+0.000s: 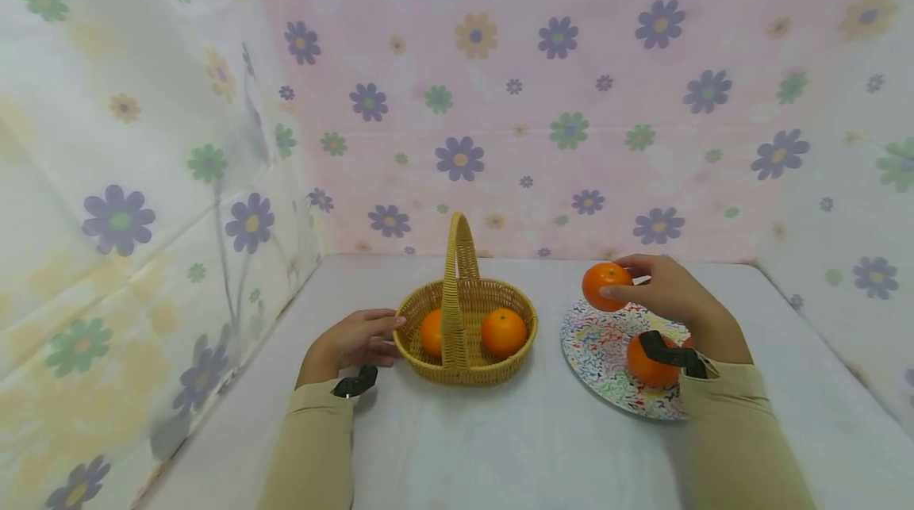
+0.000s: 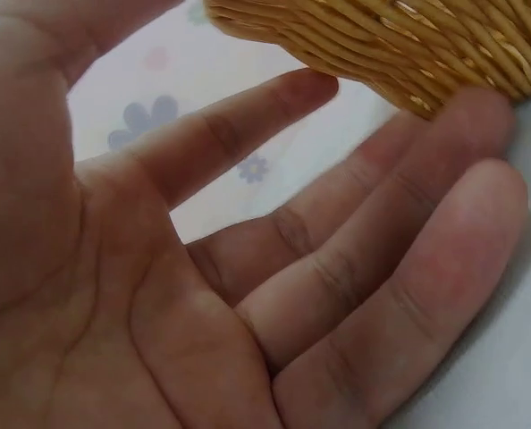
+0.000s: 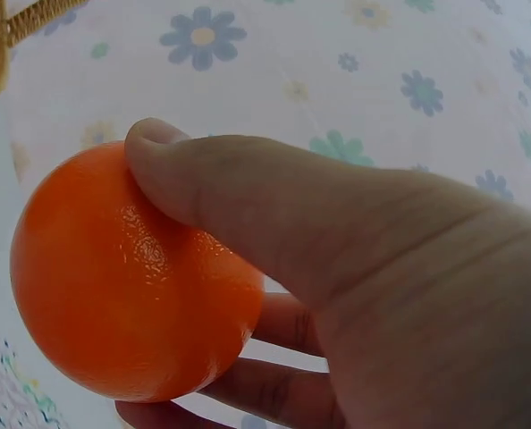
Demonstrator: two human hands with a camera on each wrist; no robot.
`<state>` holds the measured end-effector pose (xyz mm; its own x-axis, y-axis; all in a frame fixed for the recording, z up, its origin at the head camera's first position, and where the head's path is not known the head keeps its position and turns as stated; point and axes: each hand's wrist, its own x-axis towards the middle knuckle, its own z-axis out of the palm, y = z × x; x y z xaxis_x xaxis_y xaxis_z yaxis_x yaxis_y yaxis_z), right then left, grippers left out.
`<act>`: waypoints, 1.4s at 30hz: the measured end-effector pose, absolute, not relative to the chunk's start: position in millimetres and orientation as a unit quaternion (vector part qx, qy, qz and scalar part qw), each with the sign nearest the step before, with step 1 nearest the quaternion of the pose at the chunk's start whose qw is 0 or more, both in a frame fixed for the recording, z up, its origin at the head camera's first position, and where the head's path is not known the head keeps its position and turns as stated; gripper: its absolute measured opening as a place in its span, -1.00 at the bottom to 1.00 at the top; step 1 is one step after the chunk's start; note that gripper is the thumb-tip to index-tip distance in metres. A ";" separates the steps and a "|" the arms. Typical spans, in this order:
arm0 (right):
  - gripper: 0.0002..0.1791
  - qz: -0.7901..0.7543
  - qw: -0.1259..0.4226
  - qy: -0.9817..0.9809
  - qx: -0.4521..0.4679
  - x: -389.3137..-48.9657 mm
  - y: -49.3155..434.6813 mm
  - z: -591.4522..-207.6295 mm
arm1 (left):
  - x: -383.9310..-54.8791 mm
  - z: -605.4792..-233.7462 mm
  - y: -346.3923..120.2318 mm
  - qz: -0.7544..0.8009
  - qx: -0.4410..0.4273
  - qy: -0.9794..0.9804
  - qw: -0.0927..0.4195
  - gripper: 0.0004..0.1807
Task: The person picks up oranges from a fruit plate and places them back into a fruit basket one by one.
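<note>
My right hand (image 1: 667,288) grips an orange (image 1: 605,286) above the far part of a speckled plate (image 1: 596,359). In the right wrist view the thumb presses the near side of that orange (image 3: 131,277), with fingers behind and under it. Another orange (image 1: 648,363) sits on the plate, partly covered by the right wrist. My left hand (image 1: 357,339) is beside a yellow wicker basket (image 1: 467,375), its fingertips right at the basket's left side. In the left wrist view the fingers reach out loosely beneath the woven wall (image 2: 408,54). Two oranges (image 1: 504,333) lie inside the basket, one partly behind the handle.
Both stand on a white-covered table (image 1: 500,446), the basket in the middle and the plate to its right. A pink flowered cloth (image 1: 514,97) hangs behind, and pale flowered cloths close off the left and right sides. The basket's tall handle (image 1: 457,256) arches upward.
</note>
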<state>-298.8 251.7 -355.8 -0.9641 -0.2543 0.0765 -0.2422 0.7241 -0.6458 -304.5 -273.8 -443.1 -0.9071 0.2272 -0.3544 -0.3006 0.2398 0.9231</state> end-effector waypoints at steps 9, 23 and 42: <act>-0.21 -0.373 0.004 0.915 -0.151 -303.9 217.0 -358.3 | -304.0 -449.9 -274.7 0.624 -0.031 0.754 0.203 -0.18; -0.18 -0.395 0.020 0.900 -0.184 -306.2 170.4 -364.5 | -303.9 -445.0 -277.1 0.624 -0.033 0.753 0.208 -0.15; -0.22 -0.396 0.013 0.894 -0.210 -294.5 122.5 -368.2 | -306.1 -444.3 -278.8 0.613 -0.025 0.758 0.222 -0.13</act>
<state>-294.5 122.5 -368.2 -0.9115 -0.3856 0.1431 -0.3649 0.5977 -0.7139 -306.1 -278.8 -444.3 -0.9002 0.2347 -0.3667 -0.3097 0.2470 0.9182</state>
